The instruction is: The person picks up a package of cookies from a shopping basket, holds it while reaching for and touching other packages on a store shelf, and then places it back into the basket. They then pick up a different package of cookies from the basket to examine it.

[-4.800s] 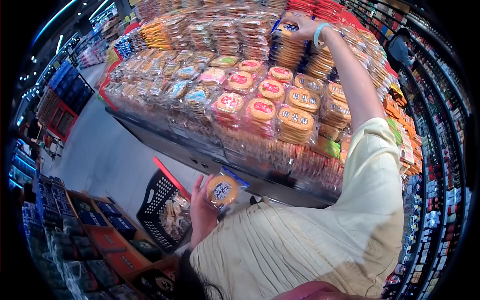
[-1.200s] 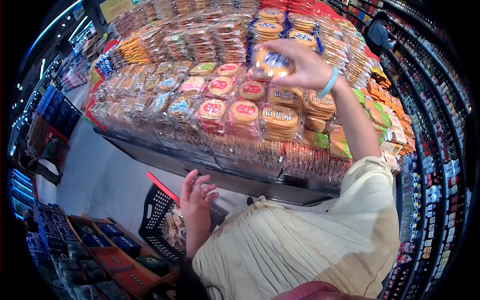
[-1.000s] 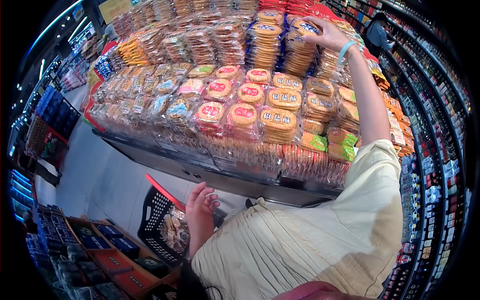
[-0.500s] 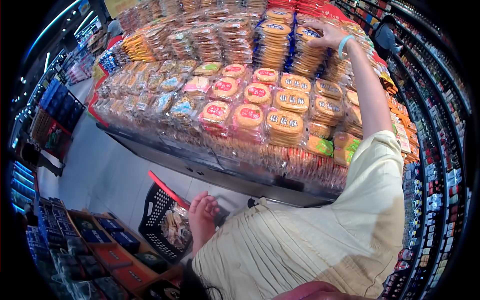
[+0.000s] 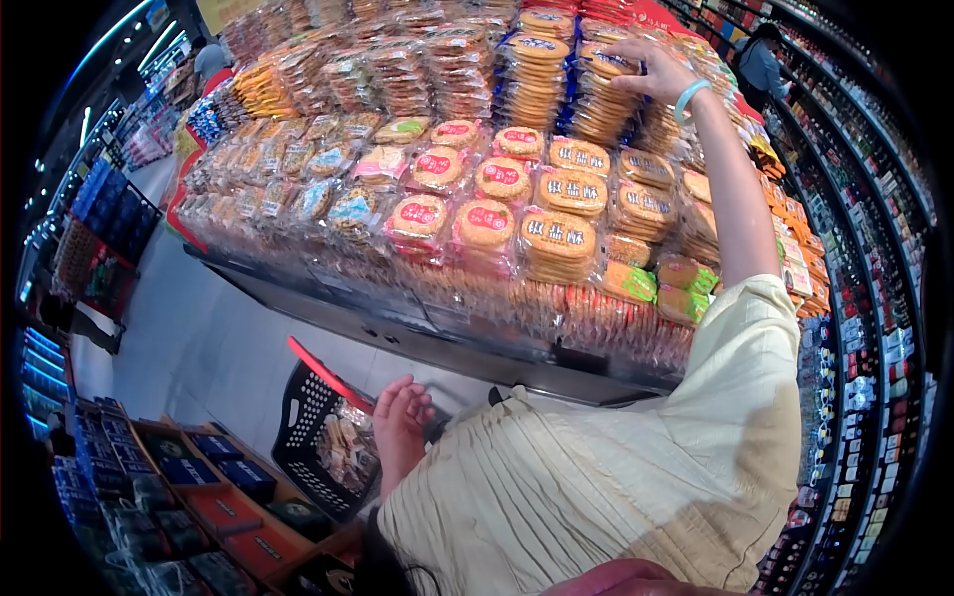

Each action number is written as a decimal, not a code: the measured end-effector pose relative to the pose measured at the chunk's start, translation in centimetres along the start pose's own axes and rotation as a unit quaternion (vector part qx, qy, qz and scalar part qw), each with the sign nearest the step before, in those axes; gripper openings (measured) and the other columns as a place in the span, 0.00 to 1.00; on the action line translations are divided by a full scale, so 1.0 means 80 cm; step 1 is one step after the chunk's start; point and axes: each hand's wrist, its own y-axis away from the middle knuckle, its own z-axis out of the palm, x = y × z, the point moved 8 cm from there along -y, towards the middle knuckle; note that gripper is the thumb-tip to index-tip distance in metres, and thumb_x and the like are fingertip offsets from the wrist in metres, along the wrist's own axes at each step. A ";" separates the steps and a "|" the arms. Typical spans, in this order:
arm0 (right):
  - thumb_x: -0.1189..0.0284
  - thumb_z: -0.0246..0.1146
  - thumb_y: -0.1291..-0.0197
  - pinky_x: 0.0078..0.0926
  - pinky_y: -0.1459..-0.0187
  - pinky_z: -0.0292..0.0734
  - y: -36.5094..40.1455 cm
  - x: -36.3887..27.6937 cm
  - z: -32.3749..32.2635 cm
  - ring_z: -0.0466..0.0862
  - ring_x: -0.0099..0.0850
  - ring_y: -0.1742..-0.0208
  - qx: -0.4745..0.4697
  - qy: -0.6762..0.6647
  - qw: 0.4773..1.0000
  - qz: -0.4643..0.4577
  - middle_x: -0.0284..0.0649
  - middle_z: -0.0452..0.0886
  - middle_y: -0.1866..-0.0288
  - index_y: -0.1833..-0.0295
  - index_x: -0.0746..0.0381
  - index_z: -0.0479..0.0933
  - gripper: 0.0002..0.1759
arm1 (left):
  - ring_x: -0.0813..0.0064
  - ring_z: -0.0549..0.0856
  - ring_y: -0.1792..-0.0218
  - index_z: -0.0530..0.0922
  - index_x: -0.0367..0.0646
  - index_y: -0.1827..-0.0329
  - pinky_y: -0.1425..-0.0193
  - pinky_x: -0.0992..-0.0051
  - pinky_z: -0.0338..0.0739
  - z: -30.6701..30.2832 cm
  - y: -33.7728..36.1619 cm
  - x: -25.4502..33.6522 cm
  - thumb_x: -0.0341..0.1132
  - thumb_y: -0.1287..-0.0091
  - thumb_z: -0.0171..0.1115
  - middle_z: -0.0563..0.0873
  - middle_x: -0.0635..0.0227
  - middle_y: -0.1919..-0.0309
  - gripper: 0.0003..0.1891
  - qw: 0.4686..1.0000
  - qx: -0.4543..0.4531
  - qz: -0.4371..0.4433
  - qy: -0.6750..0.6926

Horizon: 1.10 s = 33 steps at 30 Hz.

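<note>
My right hand, with a pale bracelet on the wrist, reaches to the back of a biscuit display. Its thumb and fingers lie across the top biscuit packet of a tall stack in clear and blue wrapping. Beside that rises a similar biscuit stack. Low near my body, my left hand is closed with curled fingers, and nothing shows in them. Next to it is a black shopping basket with a red handle; several wrapped snacks lie inside. Where the handle meets my arm is hidden.
Rows of packaged biscuits cover the display in front. Shelves of jars and bottles run along the right, where a person stands. Boxed goods are at lower left. Another person is far back left.
The view has shifted slightly, so the display appears a little further left. My right hand stays at the same stack, and my left hand remains curled by the basket.
</note>
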 end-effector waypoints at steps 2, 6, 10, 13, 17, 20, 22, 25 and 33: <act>0.51 0.67 0.42 0.43 0.26 0.58 -0.001 -0.002 0.003 0.61 0.43 0.24 -0.005 -0.007 1.000 -0.005 0.43 0.65 0.27 0.33 0.51 0.72 0.33 | 0.79 0.83 0.63 0.75 0.38 0.47 0.60 0.78 0.78 0.000 0.001 0.000 0.29 0.30 0.56 0.84 0.67 0.62 0.11 1.000 0.022 -0.007 0.013; 0.56 0.68 0.42 0.32 0.46 0.75 -0.006 0.006 0.004 0.80 0.36 0.44 0.031 -0.005 0.997 -0.073 0.43 0.79 0.39 0.35 0.57 0.74 0.31 | 0.79 0.83 0.62 0.75 0.39 0.47 0.60 0.78 0.78 -0.005 0.002 -0.002 0.29 0.30 0.56 0.83 0.67 0.61 0.11 0.999 0.026 -0.011 0.016; 0.57 0.66 0.40 0.35 0.31 0.63 -0.003 -0.049 -0.012 0.71 0.40 0.31 0.012 -0.035 0.994 -0.102 0.45 0.74 0.33 0.35 0.59 0.73 0.29 | 0.78 0.82 0.61 0.76 0.40 0.47 0.58 0.78 0.78 -0.014 0.003 -0.005 0.31 0.29 0.56 0.83 0.68 0.61 0.11 1.000 0.023 -0.011 -0.007; 0.62 0.64 0.37 0.35 0.29 0.59 0.009 -0.143 -0.026 0.69 0.37 0.29 0.014 -0.060 0.985 -0.160 0.43 0.73 0.33 0.34 0.60 0.72 0.27 | 0.80 0.82 0.60 0.77 0.41 0.48 0.57 0.77 0.77 -0.026 0.000 -0.011 0.33 0.30 0.57 0.84 0.69 0.61 0.11 0.999 0.017 -0.005 -0.029; 0.71 0.63 0.38 0.37 0.30 0.61 0.037 -0.309 -0.015 0.70 0.40 0.31 -0.038 -0.034 0.947 -0.316 0.43 0.74 0.34 0.35 0.62 0.72 0.24 | 0.82 0.82 0.59 0.78 0.42 0.48 0.56 0.79 0.77 -0.042 -0.005 -0.021 0.34 0.30 0.57 0.84 0.71 0.59 0.11 0.998 0.005 0.023 -0.051; 0.72 0.66 0.43 0.40 0.33 0.64 0.064 -0.436 0.013 0.74 0.44 0.37 -0.058 -0.026 0.881 -0.469 0.47 0.78 0.40 0.37 0.64 0.73 0.26 | 0.83 0.82 0.58 0.79 0.43 0.49 0.55 0.80 0.76 -0.053 -0.011 -0.026 0.34 0.30 0.57 0.85 0.72 0.59 0.10 0.991 0.010 0.059 -0.120; 0.72 0.67 0.46 0.41 0.34 0.64 0.078 -0.505 0.054 0.76 0.44 0.39 -0.075 -0.032 0.841 -0.535 0.46 0.79 0.44 0.40 0.64 0.73 0.26 | 0.82 0.83 0.58 0.78 0.41 0.49 0.55 0.79 0.76 -0.068 -0.021 -0.037 0.34 0.31 0.59 0.85 0.72 0.59 0.11 0.976 0.015 0.108 -0.190; 0.73 0.69 0.50 0.41 0.32 0.62 0.097 -0.592 0.144 0.76 0.40 0.40 -0.143 -0.042 0.796 -0.587 0.44 0.80 0.46 0.41 0.64 0.74 0.27 | 0.76 0.83 0.55 0.77 0.41 0.48 0.55 0.75 0.77 -0.089 -0.019 -0.026 0.34 0.34 0.62 0.83 0.68 0.56 0.14 0.924 0.069 0.203 -0.318; 0.70 0.72 0.55 0.46 0.26 0.53 0.097 -0.736 0.396 0.56 0.40 0.23 -0.140 0.106 0.721 -0.670 0.44 0.58 0.24 0.27 0.56 0.59 0.47 | 0.60 0.82 0.50 0.75 0.43 0.47 0.44 0.65 0.76 -0.186 0.028 -0.018 0.35 0.41 0.66 0.80 0.57 0.53 0.19 0.829 0.247 0.250 -0.435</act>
